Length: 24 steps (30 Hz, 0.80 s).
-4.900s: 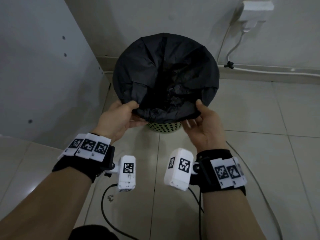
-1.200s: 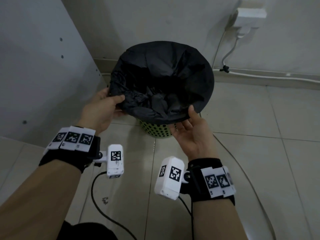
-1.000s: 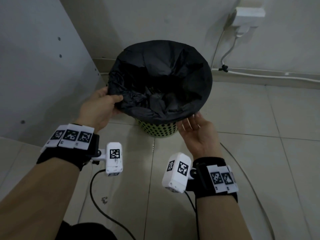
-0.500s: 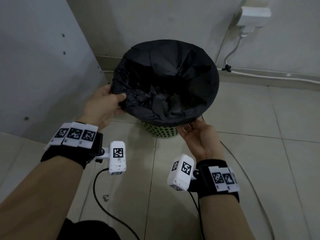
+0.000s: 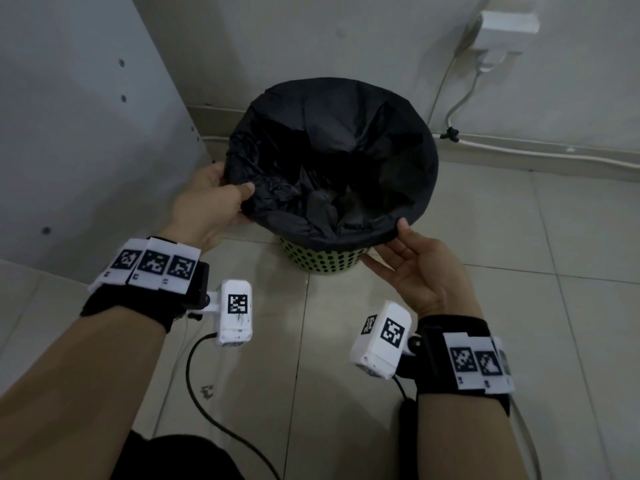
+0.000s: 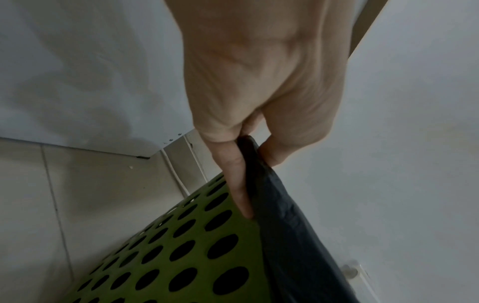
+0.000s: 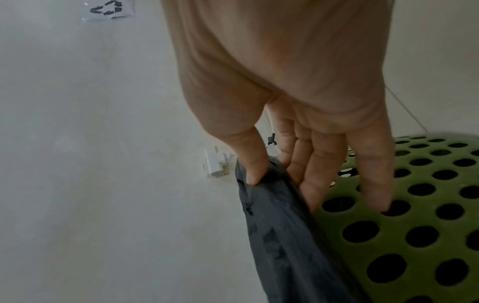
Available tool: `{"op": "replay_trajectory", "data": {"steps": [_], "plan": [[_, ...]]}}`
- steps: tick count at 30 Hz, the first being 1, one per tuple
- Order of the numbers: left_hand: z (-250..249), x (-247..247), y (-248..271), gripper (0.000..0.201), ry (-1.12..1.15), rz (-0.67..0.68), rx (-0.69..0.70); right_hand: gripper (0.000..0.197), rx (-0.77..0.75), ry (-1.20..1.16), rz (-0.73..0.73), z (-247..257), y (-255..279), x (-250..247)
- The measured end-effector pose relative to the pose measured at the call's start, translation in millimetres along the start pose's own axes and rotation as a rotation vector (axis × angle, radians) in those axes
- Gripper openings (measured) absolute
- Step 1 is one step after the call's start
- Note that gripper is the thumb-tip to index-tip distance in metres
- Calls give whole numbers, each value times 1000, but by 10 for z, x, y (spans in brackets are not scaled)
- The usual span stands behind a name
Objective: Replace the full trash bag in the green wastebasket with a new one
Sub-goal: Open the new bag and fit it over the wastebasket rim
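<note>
1. The green wastebasket [image 5: 323, 263] stands on the tiled floor [image 5: 519, 306] near the wall, with a black trash bag [image 5: 346, 150] lining it and folded over its rim. The left hand [image 5: 207, 206] is at the rim's left side, the right hand [image 5: 419, 268] at its near right side.
2. From the head camera, the left thumb lies over the top of the bag's crumpled edge while the other fingers go under it, out of sight. The right thumb tip sits on the bag's folded edge, and the palm faces up below the rim.
3. The left wrist camera shows what the head view hides: the bag [image 6: 285, 215] is pinched between the thumb and a straight finger [image 6: 238, 184], which runs down along the perforated basket wall [image 6: 181, 256].
4. The right wrist camera shows the right thumb [image 7: 255, 164] pressing the bag's edge [image 7: 279, 235] against the index finger, so this hand also pinches the plastic. Its other fingers are straight and spread, with their tips against the green wall [image 7: 427, 225]; the little finger appears to touch a hole, though blur makes that uncertain.
5. A white plug [image 5: 498, 29] and its cable are on the wall behind the basket.
</note>
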State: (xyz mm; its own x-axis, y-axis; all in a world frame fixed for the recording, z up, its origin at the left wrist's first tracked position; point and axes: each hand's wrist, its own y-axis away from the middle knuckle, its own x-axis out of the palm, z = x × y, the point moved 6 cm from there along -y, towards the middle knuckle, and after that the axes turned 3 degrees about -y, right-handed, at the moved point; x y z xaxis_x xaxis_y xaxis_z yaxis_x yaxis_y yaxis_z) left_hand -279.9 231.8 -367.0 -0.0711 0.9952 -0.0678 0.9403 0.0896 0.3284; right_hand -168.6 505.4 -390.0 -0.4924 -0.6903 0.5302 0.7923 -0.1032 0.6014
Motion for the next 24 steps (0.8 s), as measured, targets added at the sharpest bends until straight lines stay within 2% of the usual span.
{"op": "replay_trajectory", "data": {"steps": [5,10,12,15,17,21,24], "plan": [[-8,-31,26,34,-55,17,5,8,-41,81,-98,68,-50,19],[-61,27,106,34,26,44,48,19,-32,-4,-115,-25,-94,75],[-34,41,109,33,131,36,8,19,-42,-33,-89,-97,-100,158],[79,72,163,40,279,50,-153,27,4,-38,11,-305,-58,338],[149,120,217,32,336,80,-234,34,33,-66,68,-444,-14,458],[190,183,242,16,436,102,-270,40,-10,-128,90,-583,0,588],[170,126,183,11,425,41,-242,37,32,-115,103,-608,12,611]]}}
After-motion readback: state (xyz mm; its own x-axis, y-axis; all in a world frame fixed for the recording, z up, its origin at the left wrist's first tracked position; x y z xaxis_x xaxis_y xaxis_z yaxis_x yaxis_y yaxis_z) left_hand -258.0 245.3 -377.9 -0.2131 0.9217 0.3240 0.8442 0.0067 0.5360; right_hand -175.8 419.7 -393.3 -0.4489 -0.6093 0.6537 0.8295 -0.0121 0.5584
